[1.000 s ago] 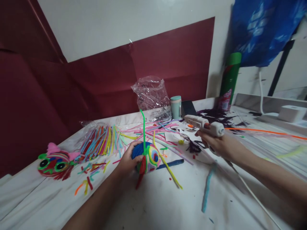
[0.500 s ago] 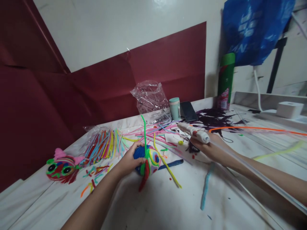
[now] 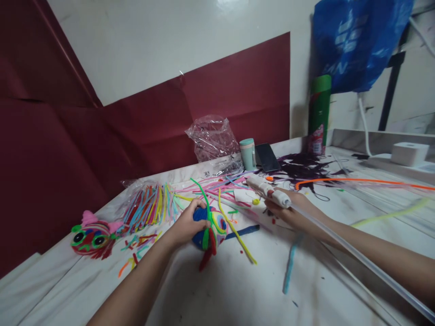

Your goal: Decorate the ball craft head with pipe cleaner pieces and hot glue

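My left hand (image 3: 186, 226) is closed around a ball-shaped craft piece (image 3: 219, 222) covered in coiled blue, yellow, pink and white pipe cleaners. A long green pipe cleaner (image 3: 204, 195) stands up from its front, bending left at the top, and red and green ends hang below. In my right hand (image 3: 295, 209) is a white glue gun (image 3: 270, 191), its nozzle pointing up and left, apart from the craft piece. A long clear glue stick (image 3: 343, 242) runs out of its back. Between the hands lie a yellow pipe cleaner (image 3: 238, 233) and a dark blue strip (image 3: 246, 232).
At left sits a finished-looking pipe-cleaner animal head (image 3: 91, 239) beside cut scraps (image 3: 139, 244) and a bundle of colored pipe cleaners (image 3: 149, 206). Behind stand a plastic bag (image 3: 214, 138), a mint cup (image 3: 248, 154), a phone (image 3: 267, 157) and a green can (image 3: 319, 106).
The green pipe cleaner's upper end has tilted left as the craft piece turned slightly in my left hand. My right hand and the glue gun have shifted a little to the left.
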Demonstrator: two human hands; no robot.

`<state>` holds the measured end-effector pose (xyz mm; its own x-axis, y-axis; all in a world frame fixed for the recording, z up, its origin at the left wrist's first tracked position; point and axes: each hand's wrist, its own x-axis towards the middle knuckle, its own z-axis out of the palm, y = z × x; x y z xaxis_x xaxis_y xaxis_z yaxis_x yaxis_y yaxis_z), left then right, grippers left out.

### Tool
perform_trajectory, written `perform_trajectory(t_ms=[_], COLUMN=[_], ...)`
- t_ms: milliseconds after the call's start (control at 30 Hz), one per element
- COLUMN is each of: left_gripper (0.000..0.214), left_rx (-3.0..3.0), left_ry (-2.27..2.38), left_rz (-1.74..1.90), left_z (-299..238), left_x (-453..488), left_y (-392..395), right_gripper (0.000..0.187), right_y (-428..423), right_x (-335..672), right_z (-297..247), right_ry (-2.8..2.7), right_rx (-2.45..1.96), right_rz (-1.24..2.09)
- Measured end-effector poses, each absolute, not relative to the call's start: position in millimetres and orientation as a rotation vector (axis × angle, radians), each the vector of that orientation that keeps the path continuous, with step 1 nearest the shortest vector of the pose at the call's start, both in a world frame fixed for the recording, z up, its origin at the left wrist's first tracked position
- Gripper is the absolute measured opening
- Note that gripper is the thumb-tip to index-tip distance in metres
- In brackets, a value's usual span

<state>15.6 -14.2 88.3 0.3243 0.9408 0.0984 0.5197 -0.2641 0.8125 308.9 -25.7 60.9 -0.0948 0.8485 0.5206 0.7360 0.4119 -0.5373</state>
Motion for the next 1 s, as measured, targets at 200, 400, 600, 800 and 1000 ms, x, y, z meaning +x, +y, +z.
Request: perform_trajectory(t_ms=[200, 400, 600, 800, 1000], left_gripper=[0.034, 0.035, 0.029, 0.031, 0.026], left_rx=[1.882, 1.827, 1.828, 1.864, 1.875], left_ry=[1.223, 1.173, 1.155, 1.226, 1.265], left_rz=[0.795, 0.889, 0.91, 0.936, 0.945], left_z=[85.3, 77.1, 78.6, 76.5, 72.0], left_x=[13.4, 2.5, 1.5, 8.0, 6.1], left_y=[-12.0, -10.0, -11.6, -15.6, -18.5], right_gripper=[0.017, 0.017, 0.015, 0.013, 0.016], right_y=[-23.3, -22.7, -19.3, -16.7, -13.8], right_x=[315.6, 317.7, 319.3, 317.8, 317.9], right_z=[65.5, 69.6, 63.6, 57.6, 52.7], right_ry=[-1.73, -1.689, -1.735, -1.753, -1.779], right_rx=[-1.372, -1.416, -1.404, -1.393, -1.38], right_rz=[0.122, 0.133, 0.093, 0.068, 0.058])
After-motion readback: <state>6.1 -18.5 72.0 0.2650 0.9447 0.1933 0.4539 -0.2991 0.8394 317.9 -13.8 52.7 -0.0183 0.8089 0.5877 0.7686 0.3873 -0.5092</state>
